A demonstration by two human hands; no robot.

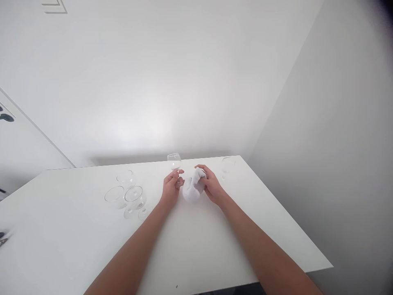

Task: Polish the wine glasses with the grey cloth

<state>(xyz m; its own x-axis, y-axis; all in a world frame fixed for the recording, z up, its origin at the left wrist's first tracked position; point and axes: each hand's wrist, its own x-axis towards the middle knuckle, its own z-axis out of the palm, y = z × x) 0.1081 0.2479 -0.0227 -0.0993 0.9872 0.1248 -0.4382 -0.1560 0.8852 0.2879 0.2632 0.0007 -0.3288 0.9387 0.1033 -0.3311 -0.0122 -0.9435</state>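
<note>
My left hand (172, 185) is closed around the stem of a clear wine glass (174, 160), whose bowl points up and away from me. Its foot is partly covered by my fingers. A bunched white cloth (192, 191) hangs from my right hand (212, 183), pinched between thumb and fingers. The cloth is just to the right of the glass's lower end; whether the two touch I cannot tell.
Several wine glasses (134, 197) stand grouped on the white table (73, 237) left of my arms. Another glass (228, 165) stands at the back right. A wall (184, 82) rises behind the table, and dark objects (3, 241) show at the left edge.
</note>
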